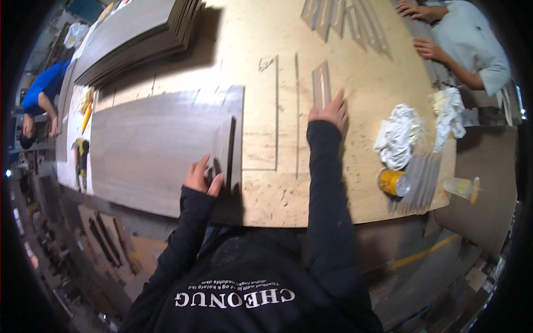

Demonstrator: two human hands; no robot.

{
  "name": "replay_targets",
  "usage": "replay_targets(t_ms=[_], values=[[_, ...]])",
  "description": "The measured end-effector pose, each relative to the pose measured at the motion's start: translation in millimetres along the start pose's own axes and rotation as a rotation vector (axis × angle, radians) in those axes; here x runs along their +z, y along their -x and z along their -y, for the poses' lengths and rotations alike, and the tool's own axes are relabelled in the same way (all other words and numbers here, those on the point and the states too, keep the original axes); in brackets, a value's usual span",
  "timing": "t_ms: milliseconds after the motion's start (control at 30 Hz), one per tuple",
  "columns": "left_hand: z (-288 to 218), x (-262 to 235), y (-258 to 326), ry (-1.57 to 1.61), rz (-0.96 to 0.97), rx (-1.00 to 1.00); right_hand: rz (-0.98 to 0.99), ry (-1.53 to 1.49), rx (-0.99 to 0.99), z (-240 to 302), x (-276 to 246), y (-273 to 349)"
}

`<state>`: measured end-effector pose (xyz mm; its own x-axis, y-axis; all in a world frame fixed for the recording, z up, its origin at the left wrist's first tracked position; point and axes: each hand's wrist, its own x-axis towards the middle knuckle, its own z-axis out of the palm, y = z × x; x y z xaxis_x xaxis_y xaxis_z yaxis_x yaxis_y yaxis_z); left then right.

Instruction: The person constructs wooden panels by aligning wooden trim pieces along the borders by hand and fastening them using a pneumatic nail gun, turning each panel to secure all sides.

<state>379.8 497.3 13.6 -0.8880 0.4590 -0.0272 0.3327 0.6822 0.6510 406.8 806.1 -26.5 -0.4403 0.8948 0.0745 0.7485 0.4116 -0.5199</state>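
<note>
A narrow grey-brown wooden strip (224, 150) with a dark edge lies along the right side of a large grey wood-grain panel (150, 139). My left hand (202, 176) is beside its near end, fingers apart and thumb out; whether the fingertips touch the strip I cannot tell. Farther right, my right hand (331, 112) reaches forward, fingers stretched out over the near end of a short strip (321, 83) with a pale line down its middle. That strip lies flat on the plywood tabletop (266, 200), right of some drawn dark lines.
A stack of boards (139, 39) stands far left. Several lined strips (344, 19) lie at the far edge. On the right are white cloth (398, 136), a yellow can (393, 182), grey strips (422, 180) and a plastic cup (461, 187). Two people work nearby, one handling strips far right.
</note>
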Motion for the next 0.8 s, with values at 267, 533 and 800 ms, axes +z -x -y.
replay_targets(t_ms=[267,533,800], values=[[24,-11,-25,0.111,-0.09,-0.021,0.382,-0.195,-0.066,-40,-37,95],[-79,67,-186,0.075,-0.09,0.579,-0.229,0.047,-0.223,-69,-20,-11],[-176,180,-358,-0.281,0.126,0.108,-0.127,0.157,-0.173,-43,-30,-6]])
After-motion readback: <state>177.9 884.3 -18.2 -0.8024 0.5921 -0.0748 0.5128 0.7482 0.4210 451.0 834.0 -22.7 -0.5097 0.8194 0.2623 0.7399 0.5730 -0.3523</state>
